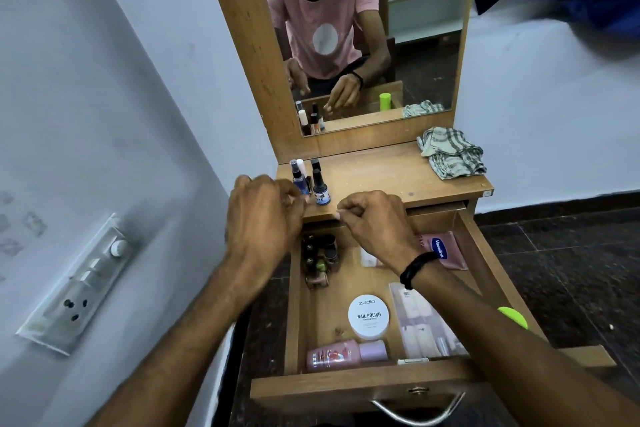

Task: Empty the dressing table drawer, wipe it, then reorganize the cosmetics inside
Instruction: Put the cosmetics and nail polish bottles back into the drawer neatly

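Note:
The wooden drawer (346,388) is pulled out toward me. Inside lie a cluster of small nail polish bottles (320,260) at the back left, a white "nail polish" wipes jar (369,317), a pink tube (336,354), a pink Vaseline sachet (446,250) and a clear packet (422,326). A few small bottles (320,187) stand on the tabletop (381,177) at its left front. My left hand (263,215) hovers right beside them, fingers loosely curled and holding nothing. My right hand (374,218), with a black wristband, hangs over the drawer's back, also holding nothing.
A checked cloth (450,152) lies crumpled on the tabletop's right. The mirror (415,45) rises behind the tabletop. A green-capped item (514,317) peeks out past my right forearm. A switchboard (79,284) sits on the wall at left. Dark floor lies to the right.

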